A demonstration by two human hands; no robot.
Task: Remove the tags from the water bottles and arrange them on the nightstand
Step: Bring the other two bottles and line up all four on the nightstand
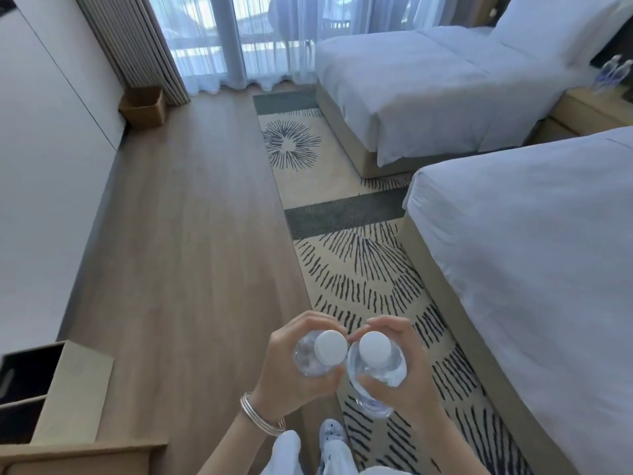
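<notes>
I stand on the floor of a twin bedroom and look down at two clear water bottles with white caps. My left hand [291, 368] grips the left bottle [320, 353] round its shoulder. My right hand [400, 371] grips the right bottle [376, 361] the same way, and the two bottles touch side by side. No tag shows on either neck from this angle. Far off at the upper right, the wooden nightstand [589, 111] between the beds carries two more bottles [613, 75].
Two white beds [534, 255] [404, 84] line the right side. A patterned rug [346, 255] runs along them over wood flooring. A wooden bin [142, 106] stands by the curtains. A wooden cabinet [65, 406] sits at the lower left.
</notes>
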